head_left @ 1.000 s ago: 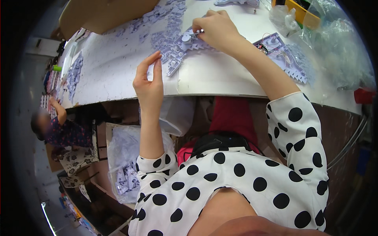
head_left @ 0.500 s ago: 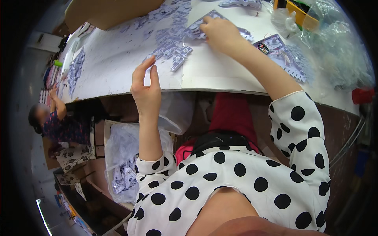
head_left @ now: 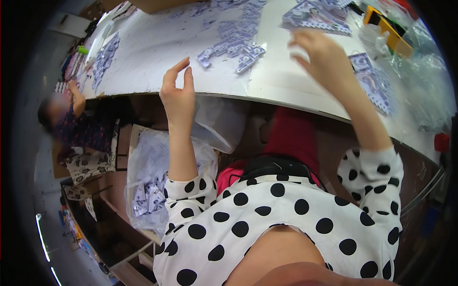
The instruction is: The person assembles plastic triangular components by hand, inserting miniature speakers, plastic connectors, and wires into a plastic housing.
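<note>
My left hand (head_left: pixel 177 90) hovers over the near edge of the white table (head_left: pixel 286 81), its thumb and index finger apart with nothing visible between them. Farther right, my right hand (head_left: pixel 324 57) is raised above the tabletop, slightly smeared by motion; its fingers and thumb stand apart, and no object shows in them. Just beyond its fingertips lies a pile of pale purple plastic parts (head_left: pixel 317 19). Between my hands, a row of similar flat plastic pieces (head_left: pixel 231 51) with round details lies loose on the table, touching neither hand.
More purple pieces (head_left: pixel 367 81) lie right of my right forearm, beside clear plastic bags (head_left: pixel 417 90) and a yellow-and-black bin (head_left: pixel 389 31). A bag-lined box (head_left: pixel 152 193) holding parts stands below the table's left side. A co-worker (head_left: pixel 81 126) sits at the far left.
My right hand has left the pile of plastic parts and come rightward and nearer. My left hand keeps its pose. The view has shifted, so the tabletop appears farther up and right.
</note>
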The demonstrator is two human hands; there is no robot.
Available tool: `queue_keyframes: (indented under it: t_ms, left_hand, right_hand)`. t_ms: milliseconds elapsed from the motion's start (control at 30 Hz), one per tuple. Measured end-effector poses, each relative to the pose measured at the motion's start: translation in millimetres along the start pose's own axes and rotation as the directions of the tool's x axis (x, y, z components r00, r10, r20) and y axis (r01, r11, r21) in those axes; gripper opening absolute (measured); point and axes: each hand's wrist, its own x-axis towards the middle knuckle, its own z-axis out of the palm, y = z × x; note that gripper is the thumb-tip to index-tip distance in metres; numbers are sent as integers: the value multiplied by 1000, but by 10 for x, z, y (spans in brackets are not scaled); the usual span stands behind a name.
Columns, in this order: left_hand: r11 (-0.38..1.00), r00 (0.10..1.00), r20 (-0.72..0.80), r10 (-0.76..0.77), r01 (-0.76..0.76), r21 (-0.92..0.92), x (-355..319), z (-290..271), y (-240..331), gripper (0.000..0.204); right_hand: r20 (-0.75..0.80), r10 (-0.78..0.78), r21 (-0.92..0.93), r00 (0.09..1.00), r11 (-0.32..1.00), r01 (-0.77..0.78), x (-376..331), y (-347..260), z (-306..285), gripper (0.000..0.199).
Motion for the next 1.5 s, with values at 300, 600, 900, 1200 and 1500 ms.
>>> queue_keyframes:
  t_ms: [300,600,900,1200,1500]
  left_hand:
    - [995,912,411,-13,51,-82,413,302,-313,70]
    - [998,938,346,-10,30,-51,334,175,-133,72]
    - [996,889,452,-81,55,69,448,149,-282,59]
    - [989,918,375,128,-145,16,26,619,373,41]
    - [990,941,338,16,32,-135,-351,847,814,31]
  right_hand:
    - [46,-15,494,999,869,-9,-798,-950,86,17]
    - [6,108,539,994,837,-95,-801,-757,115,20]
    - [-26,182,477,983,866,-147,-816,-558,62,20]
    - [-35,204,500,978,851,-159,-825,-549,113,20]
    - [-94,390,483,916,822,-301,-640,-574,192,19]
